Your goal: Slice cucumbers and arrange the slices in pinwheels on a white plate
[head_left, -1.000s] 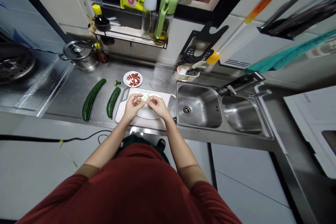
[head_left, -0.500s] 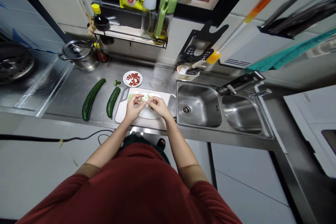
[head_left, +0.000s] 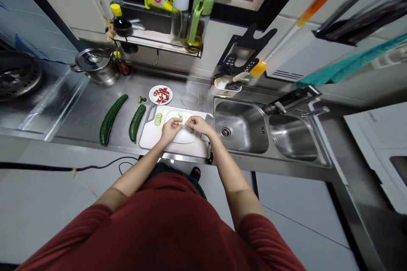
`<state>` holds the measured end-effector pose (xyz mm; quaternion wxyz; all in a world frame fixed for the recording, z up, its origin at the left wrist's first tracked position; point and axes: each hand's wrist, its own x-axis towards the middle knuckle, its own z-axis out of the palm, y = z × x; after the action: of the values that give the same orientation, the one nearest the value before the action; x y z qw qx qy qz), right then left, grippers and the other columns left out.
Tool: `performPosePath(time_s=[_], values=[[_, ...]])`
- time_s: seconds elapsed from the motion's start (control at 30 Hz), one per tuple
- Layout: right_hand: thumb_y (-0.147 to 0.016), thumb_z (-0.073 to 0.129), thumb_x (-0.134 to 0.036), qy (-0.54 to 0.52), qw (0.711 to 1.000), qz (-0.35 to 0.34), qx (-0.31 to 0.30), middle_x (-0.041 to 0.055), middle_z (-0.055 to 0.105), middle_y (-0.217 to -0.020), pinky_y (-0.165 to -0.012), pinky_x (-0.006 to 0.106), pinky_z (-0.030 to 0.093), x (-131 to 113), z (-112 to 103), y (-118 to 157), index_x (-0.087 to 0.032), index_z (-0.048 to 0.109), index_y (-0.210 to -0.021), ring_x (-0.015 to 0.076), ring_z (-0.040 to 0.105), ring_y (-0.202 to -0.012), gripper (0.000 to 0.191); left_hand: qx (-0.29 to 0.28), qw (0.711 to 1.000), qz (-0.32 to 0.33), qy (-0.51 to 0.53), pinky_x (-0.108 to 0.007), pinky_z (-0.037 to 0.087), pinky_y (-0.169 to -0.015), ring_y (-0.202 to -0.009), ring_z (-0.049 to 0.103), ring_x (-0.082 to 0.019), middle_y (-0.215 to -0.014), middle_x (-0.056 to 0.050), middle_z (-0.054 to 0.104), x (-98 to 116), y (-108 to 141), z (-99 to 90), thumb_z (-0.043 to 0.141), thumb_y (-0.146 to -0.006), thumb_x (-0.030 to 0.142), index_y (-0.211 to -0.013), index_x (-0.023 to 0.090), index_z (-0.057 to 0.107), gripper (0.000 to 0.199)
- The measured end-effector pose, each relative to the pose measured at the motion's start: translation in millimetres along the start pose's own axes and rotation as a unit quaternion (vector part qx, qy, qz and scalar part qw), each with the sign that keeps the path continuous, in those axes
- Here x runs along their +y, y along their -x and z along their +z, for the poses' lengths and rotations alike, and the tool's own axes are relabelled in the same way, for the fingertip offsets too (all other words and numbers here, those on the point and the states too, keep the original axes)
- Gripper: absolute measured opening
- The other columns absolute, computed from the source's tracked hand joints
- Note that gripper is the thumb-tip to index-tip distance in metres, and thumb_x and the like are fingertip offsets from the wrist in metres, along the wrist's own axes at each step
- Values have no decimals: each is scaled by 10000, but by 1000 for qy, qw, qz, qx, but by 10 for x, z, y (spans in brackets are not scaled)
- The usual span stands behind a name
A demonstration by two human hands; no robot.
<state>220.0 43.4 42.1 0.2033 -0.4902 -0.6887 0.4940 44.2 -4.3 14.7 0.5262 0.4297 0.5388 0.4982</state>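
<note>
Both hands hover over a white plate (head_left: pixel 182 139) on the cutting board (head_left: pixel 149 137). My left hand (head_left: pixel 171 129), fingers pinched together, is at the plate's left side. My right hand (head_left: pixel 197 124) pinches at its right side, close to the left fingertips. The fingers seem to hold thin cucumber slices, but these are small and mostly hidden. Several pale green cucumber slices (head_left: pixel 181 116) lie along the plate's far edge. An overlapping row of cucumber slices (head_left: pixel 158 119) rests on the board, left of the plate.
Two cucumbers (head_left: pixel 111 120) (head_left: pixel 137 123) lie left of the board, with cut-off cucumber ends (head_left: pixel 142 99) behind. A small plate of chopped red pieces (head_left: pixel 160 95) sits beyond. A knife handle (head_left: pixel 210 154) shows at the board's right edge, beside the sink (head_left: pixel 241 129). A lidded pot (head_left: pixel 97 67) stands back left.
Both hands have shifted right over the plate, the right one more, so they are slightly farther apart. The cucumber slice row on the board is now uncovered.
</note>
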Motion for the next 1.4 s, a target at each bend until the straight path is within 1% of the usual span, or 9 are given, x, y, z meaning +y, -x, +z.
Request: performPosePath(time_s=[0.2,0.4,0.57,0.7,0.87,1.0,1.1,1.3,1.4], values=[[-733,609,-279,182,983,20,5,-20,579,-634,-561,201,318,166,-94,-127,-140,646,-722,96,462,-591,144,1,993,-25,-112,-211,368,-646,-605,475,-103,-662,29,567,-156,-114,118,739,-609,171,-805,210,687,207],[-771,607,-249,277,960,34,-7,26,648,-725,-590,209,314,332,-101,-193,-140,675,-772,111,478,-626,128,-30,970,-31,-239,-240,385,-696,-656,510,-133,-712,6,598,-243,-207,216,691,-675,180,-826,223,685,158],[-783,587,-224,320,946,47,-14,52,669,-773,-588,216,301,446,-67,-196,-145,675,-772,123,505,-654,119,-61,951,-20,-304,-260,381,-723,-689,541,-159,-764,-16,629,-316,-262,260,649,-714,188,-852,234,686,150],[-809,569,-218,345,937,54,-17,77,684,-828,-607,224,309,474,-31,-183,-154,676,-823,142,546,-704,126,-77,933,2,-351,-273,376,-711,-701,550,-175,-782,-34,643,-368,-283,284,603,-759,193,-878,233,687,151],[-868,524,-233,397,916,56,-28,114,686,-945,-682,243,355,423,12,-165,-164,680,-909,187,591,-841,175,-84,916,42,-389,-278,395,-738,-767,562,-189,-801,-46,640,-402,-281,306,584,-779,170,-892,222,685,161],[-912,464,-248,446,891,66,-49,121,661,-1044,-773,255,387,338,26,-140,-173,665,-1007,204,579,-965,234,-93,884,63,-454,-283,420,-808,-903,560,-192,-897,-45,640,-384,-260,329,545,-810,174,-931,227,678,187],[-922,458,-262,470,878,71,-53,129,638,-1093,-817,268,397,294,24,-124,-171,649,-1057,214,557,-1027,251,-96,863,68,-490,-293,436,-840,-956,553,-193,-971,-49,630,-373,-243,340,526,-836,195,-973,232,671,203],[-900,519,-280,471,879,65,-40,123,620,-1080,-802,282,417,302,8,-111,-168,641,-1026,227,547,-1015,208,-92,843,90,-522,-304,455,-828,-1000,541,-212,-1039,-66,592,-398,-231,338,531,-857,242,-978,228,673,188],[-895,540,-290,462,884,67,-29,122,605,-1086,-807,282,417,321,3,-103,-166,632,-1022,225,536,-1015,200,-102,828,120,-538,-301,456,-818,-1013,527,-212,-1046,-69,588,-407,-213,334,501,-878,231,-1010,224,672,217]])
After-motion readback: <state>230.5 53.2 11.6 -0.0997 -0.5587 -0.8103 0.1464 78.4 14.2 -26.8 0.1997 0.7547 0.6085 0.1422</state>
